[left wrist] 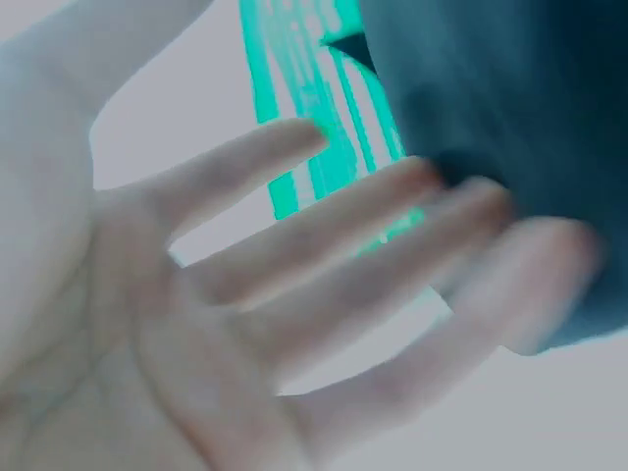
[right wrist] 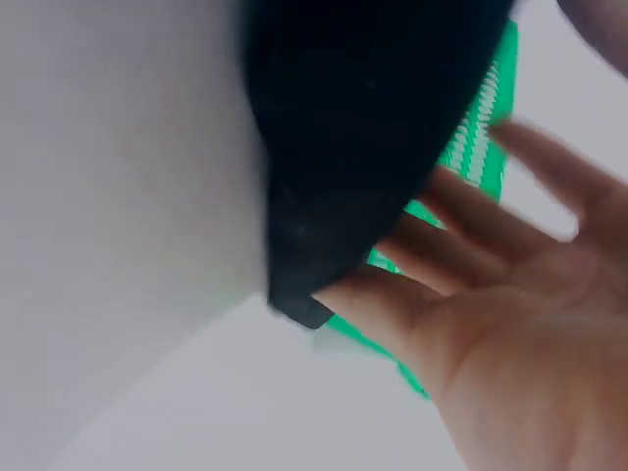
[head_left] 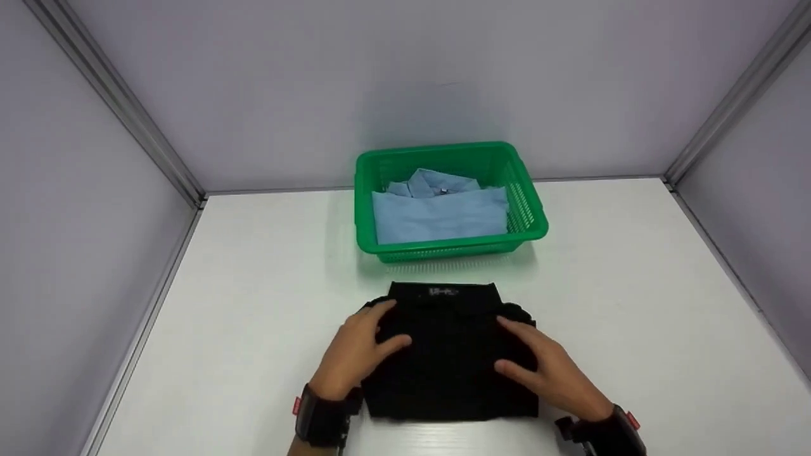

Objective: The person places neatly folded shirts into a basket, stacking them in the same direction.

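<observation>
A black folded garment (head_left: 453,364) lies flat on the white table in the head view, a pale printed mark near its narrower far end. Over its left edge is my left hand (head_left: 358,351), fingers spread and thumb apart. My right hand (head_left: 551,370) is at the opposite edge, its thumb and fingers parted as well. Dark cloth (left wrist: 510,98) appears beside the extended fingers in the left wrist view. In the right wrist view, the fingertips meet the edge of the dark cloth (right wrist: 363,128); whether they press on it cannot be told. Neither hand pinches anything.
Behind the garment stands a green plastic basket (head_left: 453,247), close to the back wall (head_left: 285,95). Inside it lies a folded light-blue collared shirt (head_left: 443,218). Side walls (head_left: 82,221) enclose the white table (head_left: 253,316) at left and right.
</observation>
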A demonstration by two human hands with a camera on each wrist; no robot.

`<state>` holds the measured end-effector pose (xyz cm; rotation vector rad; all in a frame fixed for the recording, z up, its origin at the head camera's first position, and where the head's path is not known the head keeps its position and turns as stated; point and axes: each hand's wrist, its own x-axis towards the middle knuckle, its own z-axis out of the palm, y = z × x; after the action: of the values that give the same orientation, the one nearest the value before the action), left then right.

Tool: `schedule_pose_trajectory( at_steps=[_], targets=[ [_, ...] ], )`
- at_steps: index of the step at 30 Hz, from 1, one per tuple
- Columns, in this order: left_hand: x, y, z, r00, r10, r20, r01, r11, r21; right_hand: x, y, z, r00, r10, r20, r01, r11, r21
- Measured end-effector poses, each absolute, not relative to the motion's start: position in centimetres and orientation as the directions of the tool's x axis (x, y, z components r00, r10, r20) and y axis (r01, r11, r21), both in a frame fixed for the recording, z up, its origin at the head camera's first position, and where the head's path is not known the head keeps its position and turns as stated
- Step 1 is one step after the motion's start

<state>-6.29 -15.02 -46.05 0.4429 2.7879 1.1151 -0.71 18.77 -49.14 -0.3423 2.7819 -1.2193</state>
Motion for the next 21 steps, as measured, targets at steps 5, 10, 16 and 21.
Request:
schedule_pose_trajectory(
  at_steps=[5,10,16,21],
  targets=[
    [-6.7,-17.3,-47.0,-0.989,0.092,0.120,0.151,0.619,0.771,0.6,20.8,-48.7,-0.998,-0.049,-0.040,0.007,0.539,-0.843],
    [-6.6,-18.9,-47.6,-1.000,0.025,0.014,0.025,0.499,0.866,0.3,22.1,-47.8,-0.972,-0.025,-0.232,0.204,0.391,-0.897],
    [-6.2,-19.3,-47.5,-0.971,0.094,-0.221,-0.165,0.407,0.899,-0.6,22.5,-47.6,-0.912,-0.102,-0.398,0.383,0.136,-0.914],
    [-6.0,-18.9,-47.7,-0.910,0.160,-0.383,-0.354,0.183,0.917,-0.9,22.4,-47.9,-0.879,-0.193,-0.435,0.439,0.025,-0.898]
  ],
)
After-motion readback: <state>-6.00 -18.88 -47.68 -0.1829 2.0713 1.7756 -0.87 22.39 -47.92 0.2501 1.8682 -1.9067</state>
